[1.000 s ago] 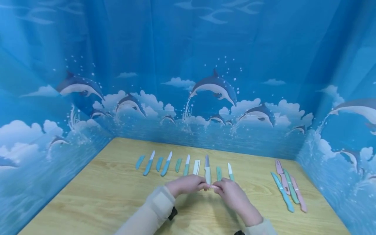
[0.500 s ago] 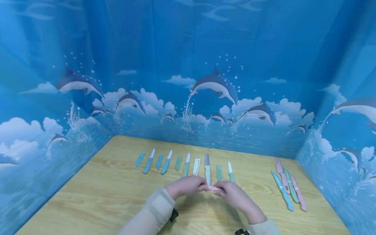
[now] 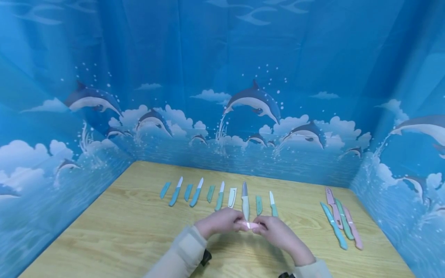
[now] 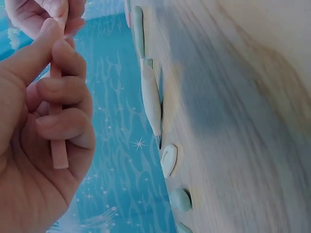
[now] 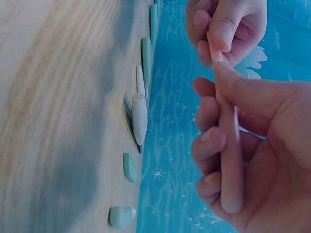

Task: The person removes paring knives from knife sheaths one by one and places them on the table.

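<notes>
Both hands hold a pink knife above the table's middle. The left hand (image 3: 222,221) grips its flat pink sheath (image 4: 59,156), fingers curled round it. The right hand (image 3: 276,230) wraps round the rounded pink knife handle (image 5: 231,167). Between the hands a short pale strip, apparently blade, shows in the head view; the rest is hidden by fingers and sheath. Just beyond lie a white knife (image 3: 245,206) with grey blade bare, a white sheath (image 3: 232,197), a mint sheath (image 3: 259,205) and a mint knife (image 3: 273,204).
Leftward in the same row lie a green knife (image 3: 220,199), a green sheath (image 3: 210,194), two blue knives (image 3: 175,195) and their blue sheaths (image 3: 165,190). A pile of several knives (image 3: 345,222) lies at the table's right. A blue dolphin-print curtain (image 3: 222,77) borders the table (image 3: 121,227).
The hands have drawn slightly apart, and a pale strip now shows between the pink sheath and the handle side. The knives on the table have stayed put.
</notes>
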{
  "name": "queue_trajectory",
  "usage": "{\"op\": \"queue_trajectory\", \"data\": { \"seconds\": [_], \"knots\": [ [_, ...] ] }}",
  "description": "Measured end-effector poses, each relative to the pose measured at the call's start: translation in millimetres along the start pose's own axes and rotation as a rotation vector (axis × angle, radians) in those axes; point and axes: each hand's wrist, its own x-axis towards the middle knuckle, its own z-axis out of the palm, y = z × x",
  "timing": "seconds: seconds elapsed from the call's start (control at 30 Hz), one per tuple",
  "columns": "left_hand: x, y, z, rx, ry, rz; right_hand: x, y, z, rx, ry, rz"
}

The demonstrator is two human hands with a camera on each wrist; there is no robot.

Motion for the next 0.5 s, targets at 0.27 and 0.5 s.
{"op": "queue_trajectory", "data": {
  "seconds": [0.27, 0.5],
  "knots": [
    [0.7, -3.8, -0.5, -0.104, -0.034, 0.011, -1.9, 8.7, 0.8, 0.06, -0.011, -0.006],
    [-1.0, -5.6, 2.4, -0.154, -0.025, 0.007, -0.3, 10.6, -2.1, 0.092, -0.035, -0.022]
  ]
}}
